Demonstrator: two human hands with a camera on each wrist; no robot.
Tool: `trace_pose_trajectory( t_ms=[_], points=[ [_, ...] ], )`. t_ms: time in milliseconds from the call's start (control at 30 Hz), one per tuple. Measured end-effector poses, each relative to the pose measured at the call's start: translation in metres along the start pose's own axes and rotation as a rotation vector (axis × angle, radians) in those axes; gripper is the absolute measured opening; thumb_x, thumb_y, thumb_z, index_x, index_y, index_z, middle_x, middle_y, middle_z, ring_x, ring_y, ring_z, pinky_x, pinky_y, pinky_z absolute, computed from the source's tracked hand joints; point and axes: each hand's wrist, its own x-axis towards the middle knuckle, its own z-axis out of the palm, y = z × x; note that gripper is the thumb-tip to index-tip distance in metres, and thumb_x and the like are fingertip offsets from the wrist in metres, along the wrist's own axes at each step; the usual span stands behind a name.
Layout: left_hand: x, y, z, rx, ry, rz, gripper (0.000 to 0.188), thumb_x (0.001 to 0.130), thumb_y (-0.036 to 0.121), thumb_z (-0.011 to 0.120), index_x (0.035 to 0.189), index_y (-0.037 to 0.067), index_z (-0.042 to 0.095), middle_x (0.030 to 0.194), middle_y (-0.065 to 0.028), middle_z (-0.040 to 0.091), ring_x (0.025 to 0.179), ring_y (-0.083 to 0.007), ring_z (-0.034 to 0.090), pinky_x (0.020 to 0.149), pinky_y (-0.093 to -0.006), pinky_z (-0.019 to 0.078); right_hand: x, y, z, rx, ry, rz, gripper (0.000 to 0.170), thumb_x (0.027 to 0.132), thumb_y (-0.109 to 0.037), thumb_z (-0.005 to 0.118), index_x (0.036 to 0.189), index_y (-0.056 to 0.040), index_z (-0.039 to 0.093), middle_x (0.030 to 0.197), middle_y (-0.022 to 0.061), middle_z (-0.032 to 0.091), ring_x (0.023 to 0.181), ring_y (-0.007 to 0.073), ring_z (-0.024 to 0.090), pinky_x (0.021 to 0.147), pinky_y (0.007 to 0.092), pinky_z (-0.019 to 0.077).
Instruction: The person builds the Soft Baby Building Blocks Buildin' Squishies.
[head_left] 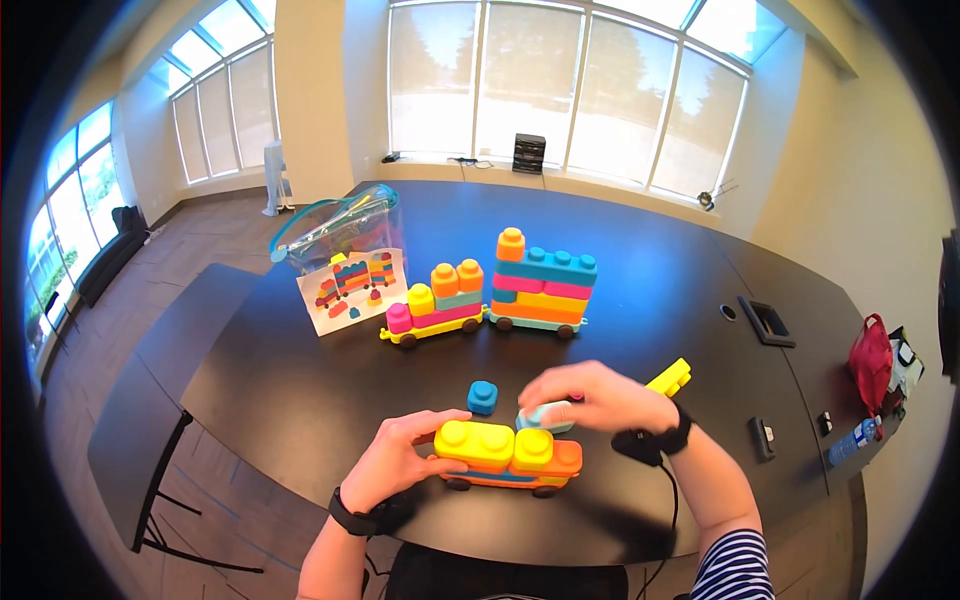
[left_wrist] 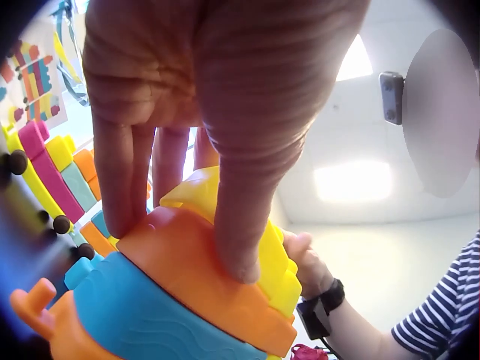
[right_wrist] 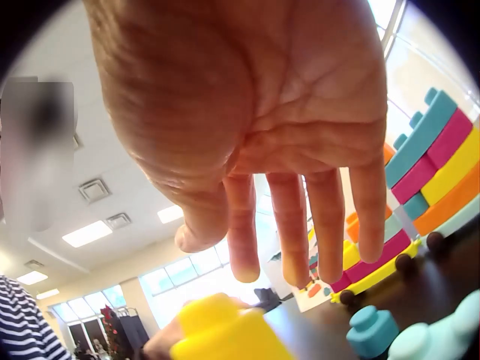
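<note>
My left hand (head_left: 400, 455) grips a block train car (head_left: 568, 458) near the table's front edge. In the left wrist view the thumb presses its orange block (left_wrist: 180, 247), with the fingers on the far side. Under this lies a blue layer (left_wrist: 150, 315); a long yellow block (head_left: 472, 442) and a smaller yellow block (head_left: 533, 452) sit on top. Just behind the car, my right hand (head_left: 600, 395) hovers over a pale teal block (head_left: 552, 420), its fingers extended and nothing between them in the right wrist view. A loose blue block (right_wrist: 373, 334) stands nearby.
Two more block cars, a low yellow-based one (head_left: 435, 318) and a tall one (head_left: 540, 290), stand farther back. Behind them at left, a picture card (head_left: 350, 310) leans on a clear bag (head_left: 385, 225). A yellow piece (head_left: 672, 376) lies right; a water bottle (head_left: 850, 443) lies far right.
</note>
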Motion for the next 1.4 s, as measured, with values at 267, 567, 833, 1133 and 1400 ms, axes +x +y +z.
trace_pose_trajectory(
  t_ms=[267, 567, 833, 1133, 1400],
  points=[
    [-0.001, 0.003, -0.001, 0.041, 0.021, 0.016, 0.062, 0.08, 0.006, 0.094, 0.138, 0.006, 0.072, 0.121, -0.0102, 0.079, 0.11, -0.02, 0.076, 0.101, -0.0352, 0.061, 0.081, 0.072, 0.025, -0.322, -0.206, 0.052, 0.075, 0.083, -0.004, 0.083, 0.154, -0.015, 0.059, 0.15, 0.015, 0.059, 0.138, 0.0378, 0.057, 0.117, 0.0474, 0.0495],
    [-0.001, 0.004, -0.002, 0.07, 0.033, 0.038, 0.064, 0.08, 0.006, 0.094, 0.139, 0.007, 0.071, 0.122, -0.0116, 0.078, 0.109, -0.0229, 0.077, 0.102, -0.036, 0.0614, 0.09, 0.09, 0.041, -0.418, -0.054, 0.121, 0.055, 0.08, -0.017, 0.09, 0.129, -0.0044, 0.07, 0.123, 0.0175, 0.072, 0.118, 0.0381, 0.068, 0.105, 0.0468, 0.0545],
    [-0.001, 0.005, 0.001, 0.054, 0.043, 0.029, 0.064, 0.079, 0.004, 0.094, 0.138, 0.006, 0.071, 0.127, -0.0115, 0.077, 0.115, -0.0229, 0.076, 0.104, -0.036, 0.0611, 0.009, -0.001, -0.013, -0.062, 0.379, 0.175, 0.046, 0.082, -0.017, 0.09, 0.124, -0.0042, 0.072, 0.114, 0.0064, 0.072, 0.102, 0.0184, 0.072, 0.091, 0.0356, 0.0618],
    [-0.001, 0.003, 0.001, 0.022, 0.027, 0.014, 0.064, 0.08, 0.003, 0.092, 0.139, 0.005, 0.069, 0.132, -0.0108, 0.076, 0.118, -0.0239, 0.075, 0.106, -0.0381, 0.062, -0.049, -0.03, 0.026, -0.121, 0.287, 0.184, 0.047, 0.079, -0.019, 0.089, 0.119, -0.0021, 0.072, 0.106, 0.0123, 0.074, 0.097, 0.0265, 0.072, 0.09, 0.0373, 0.0583],
    [-0.001, 0.004, 0.002, 0.026, 0.024, 0.023, 0.063, 0.081, 0.003, 0.091, 0.14, 0.005, 0.069, 0.13, -0.0111, 0.076, 0.117, -0.024, 0.075, 0.105, -0.0375, 0.0624, -0.048, -0.034, 0.026, -0.189, 0.22, 0.247, 0.046, 0.079, -0.021, 0.09, 0.117, -0.0006, 0.074, 0.104, 0.0146, 0.074, 0.097, 0.0298, 0.072, 0.09, 0.0374, 0.0585]
  ],
)
